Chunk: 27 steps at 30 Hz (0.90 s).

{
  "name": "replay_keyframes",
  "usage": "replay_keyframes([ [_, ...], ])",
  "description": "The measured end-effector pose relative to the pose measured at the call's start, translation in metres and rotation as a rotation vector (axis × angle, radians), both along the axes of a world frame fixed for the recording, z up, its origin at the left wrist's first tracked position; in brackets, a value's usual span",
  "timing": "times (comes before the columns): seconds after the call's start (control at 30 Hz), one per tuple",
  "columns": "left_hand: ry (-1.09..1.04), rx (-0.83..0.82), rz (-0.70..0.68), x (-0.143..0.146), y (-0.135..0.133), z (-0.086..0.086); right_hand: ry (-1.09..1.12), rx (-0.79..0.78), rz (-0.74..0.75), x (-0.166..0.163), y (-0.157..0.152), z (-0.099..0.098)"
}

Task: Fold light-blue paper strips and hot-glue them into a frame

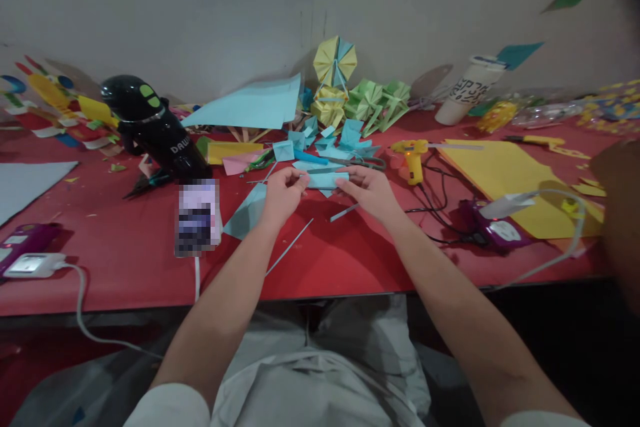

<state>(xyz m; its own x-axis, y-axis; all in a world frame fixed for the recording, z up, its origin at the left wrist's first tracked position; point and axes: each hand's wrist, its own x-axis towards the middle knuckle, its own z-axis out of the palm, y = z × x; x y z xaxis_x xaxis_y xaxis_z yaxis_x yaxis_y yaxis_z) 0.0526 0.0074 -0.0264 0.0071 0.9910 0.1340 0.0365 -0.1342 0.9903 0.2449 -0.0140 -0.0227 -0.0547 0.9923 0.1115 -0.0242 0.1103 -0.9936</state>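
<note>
A small folded piece of light blue paper [327, 180] is stretched level between my two hands, above the red table. My left hand [285, 193] pinches its left end with thumb and fingers. At the opposite end, my right hand [369, 191] grips it the same way. Just beyond lie several folded light blue paper pieces [353, 135] and a blue stick-like tool [311, 157]. A larger light blue sheet [249, 210] rests partly behind my left forearm. Thin paper strips [290, 247] lie on the table between my arms.
A yellow glue gun [413, 159] with a dark cord stands to the right, near yellow sheets [493, 177] and a purple power strip [500, 230]. On the left are a black bottle [160, 130] and a phone [197, 219] on a cable. Folded paper models [335, 70] stand against the wall.
</note>
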Motion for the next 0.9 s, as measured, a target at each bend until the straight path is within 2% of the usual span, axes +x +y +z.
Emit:
replay_keyframes([
  [0.3, 0.012, 0.019, -0.144, 0.0016, -0.0048, 0.0059, -0.007, 0.035, 0.072, 0.0055, 0.0029, -0.005],
  [0.6, -0.008, -0.011, -0.105, -0.0011, -0.0046, 0.0057, -0.02, 0.039, 0.005, 0.0015, 0.0017, -0.0054],
  [0.9, 0.083, 0.1, -0.127, -0.0001, -0.0062, 0.007, -0.034, 0.02, 0.024, 0.0043, 0.0018, -0.0039],
])
